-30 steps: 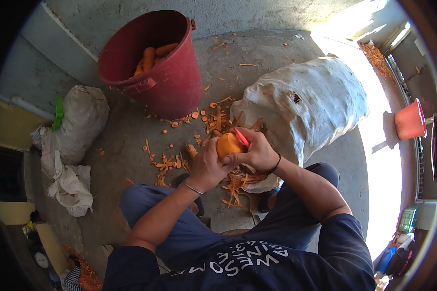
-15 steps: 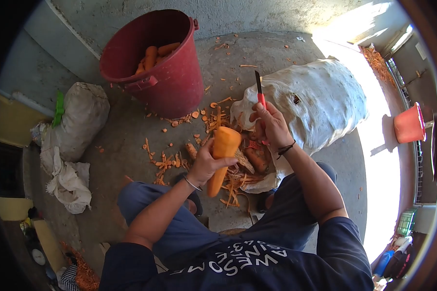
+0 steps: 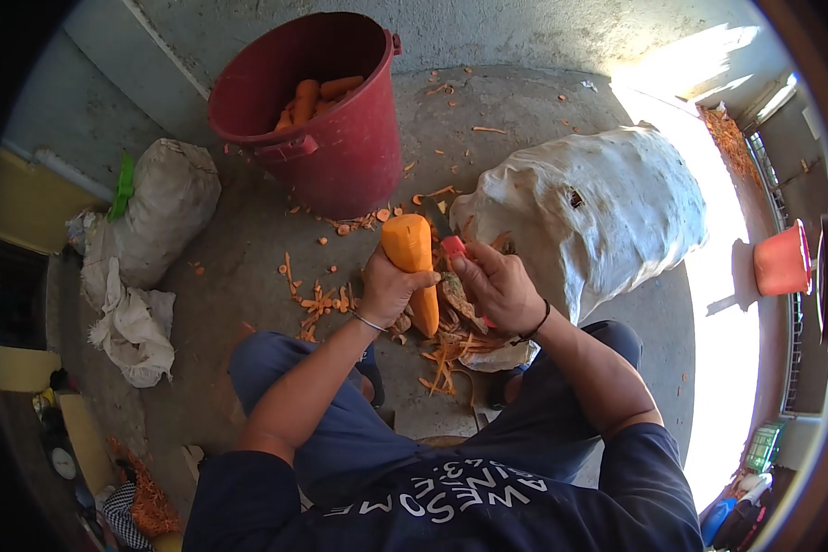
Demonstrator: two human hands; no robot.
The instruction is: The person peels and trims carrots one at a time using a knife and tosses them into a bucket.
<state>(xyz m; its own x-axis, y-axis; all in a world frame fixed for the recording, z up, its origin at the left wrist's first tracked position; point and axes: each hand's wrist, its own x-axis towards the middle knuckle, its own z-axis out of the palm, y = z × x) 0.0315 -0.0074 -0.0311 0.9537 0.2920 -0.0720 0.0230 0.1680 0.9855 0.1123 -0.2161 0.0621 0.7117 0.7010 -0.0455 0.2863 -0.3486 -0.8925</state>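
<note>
My left hand (image 3: 391,287) wraps round a large peeled carrot (image 3: 408,241), its thick end up and its tapered end pointing down toward my feet. Just to the right, my right hand (image 3: 499,287) is closed on a red-handled knife (image 3: 453,246). The red handle pokes out beside the carrot's upper part, and the blade does not show clearly. Under my hands, unpeeled carrots (image 3: 455,296) lie at the mouth of a big white sack (image 3: 607,202). Orange peelings (image 3: 446,357) are heaped between my feet.
A deep red bin (image 3: 350,170) holding peeled carrots stands ahead on the left. Carrot slices and scraps (image 3: 322,299) litter the concrete floor. Another white sack (image 3: 170,207) leans at the left wall. A red bucket (image 3: 782,258) is at the far right.
The right hand has come down and left toward the carrot, and the knife's dark blade no longer stands up in view. The left hand has raised the carrot slightly.
</note>
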